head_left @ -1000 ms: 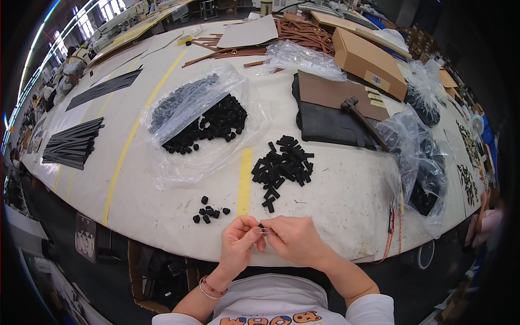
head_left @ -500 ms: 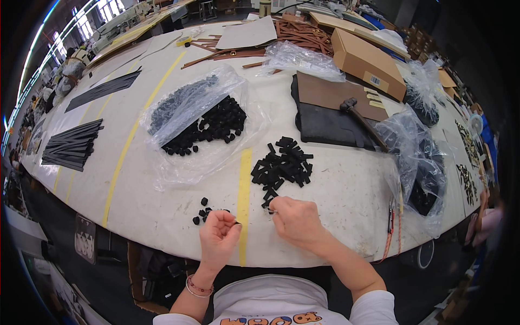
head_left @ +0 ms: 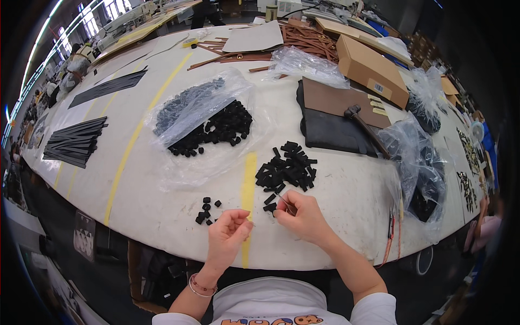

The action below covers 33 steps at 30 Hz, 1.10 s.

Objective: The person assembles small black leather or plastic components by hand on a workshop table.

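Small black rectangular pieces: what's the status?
Left hand: fingers curled, contents unclear. Right hand: pinching thin metal tool. Black pieces: heaped beyond right hand. Clear plastic bag: farther left.

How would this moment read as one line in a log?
left hand: fingers curled, contents unclear | right hand: pinching thin tool beside pile of short black pieces | near left hand: blocky black pieces

The right hand [head_left: 304, 218] holds a thin tool [head_left: 284, 200] near short black pieces [head_left: 288, 169]; the left hand [head_left: 228, 234] is curled.
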Each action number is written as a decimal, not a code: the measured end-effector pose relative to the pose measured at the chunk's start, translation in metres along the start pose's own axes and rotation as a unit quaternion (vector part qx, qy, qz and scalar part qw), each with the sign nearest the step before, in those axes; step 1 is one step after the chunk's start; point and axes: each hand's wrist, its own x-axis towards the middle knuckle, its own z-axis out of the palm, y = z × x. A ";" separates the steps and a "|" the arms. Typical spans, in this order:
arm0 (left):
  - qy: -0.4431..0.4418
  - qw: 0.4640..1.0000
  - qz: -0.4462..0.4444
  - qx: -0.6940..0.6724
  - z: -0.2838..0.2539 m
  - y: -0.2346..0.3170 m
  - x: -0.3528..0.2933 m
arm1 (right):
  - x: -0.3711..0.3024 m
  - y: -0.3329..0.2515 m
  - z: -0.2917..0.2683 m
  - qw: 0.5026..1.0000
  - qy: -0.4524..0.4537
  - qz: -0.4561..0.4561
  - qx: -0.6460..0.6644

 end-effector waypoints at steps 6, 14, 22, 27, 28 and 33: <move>-0.069 0.941 -0.135 -0.301 0.026 -0.005 -0.012 | -0.032 -0.005 0.009 0.984 -0.054 0.063 0.159; -0.170 0.951 -0.144 -0.214 0.023 -0.004 -0.016 | -0.036 0.008 -0.007 0.961 -0.135 0.129 0.203; -0.185 0.955 -0.126 -0.197 0.017 -0.005 -0.013 | -0.032 0.002 -0.008 0.951 -0.158 0.128 0.234; -0.153 0.968 -0.115 -0.163 0.019 -0.007 -0.014 | -0.036 -0.003 0.002 0.988 -0.091 0.017 0.120; -0.143 0.968 -0.115 -0.170 0.019 -0.006 -0.014 | -0.036 -0.005 0.002 0.992 -0.080 -0.019 0.095; -0.148 0.956 -0.125 -0.223 0.018 -0.007 -0.013 | -0.034 0.001 0.003 0.993 -0.081 -0.018 0.085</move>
